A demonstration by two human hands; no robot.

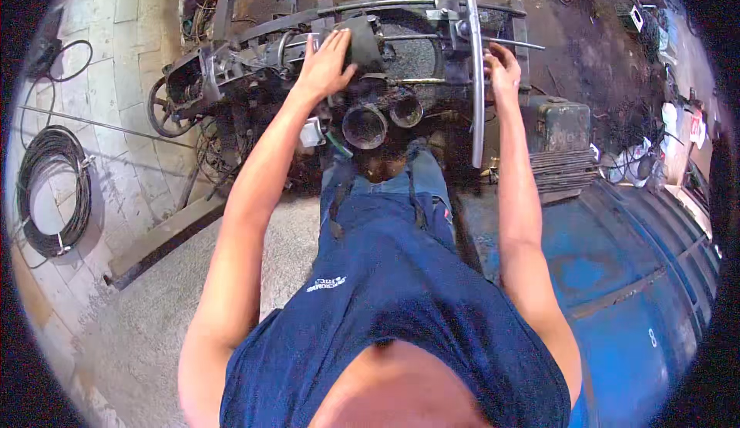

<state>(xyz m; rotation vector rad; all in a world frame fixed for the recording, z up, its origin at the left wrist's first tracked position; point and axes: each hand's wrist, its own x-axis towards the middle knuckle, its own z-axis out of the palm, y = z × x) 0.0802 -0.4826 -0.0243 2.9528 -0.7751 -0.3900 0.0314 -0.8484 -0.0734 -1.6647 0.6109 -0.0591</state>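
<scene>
A long, dark, greasy metal machine stretches across in front of me. My left hand lies on the dark block at its middle, fingers stretched out and thumb spread. Toward the machine's right end, my right hand is bent with thumb and fingers curled toward each other. It sits right beside a long curved metal bar and just under a thin rod. The bar partly covers those fingertips, so what they pinch is hidden. Two round cups hang below the machine, near my knees.
At the machine's left end is a handwheel. A coil of black cable lies on the pale tiles at left. To the right stand a dark metal box, a stack of flat strips and a large blue metal panel.
</scene>
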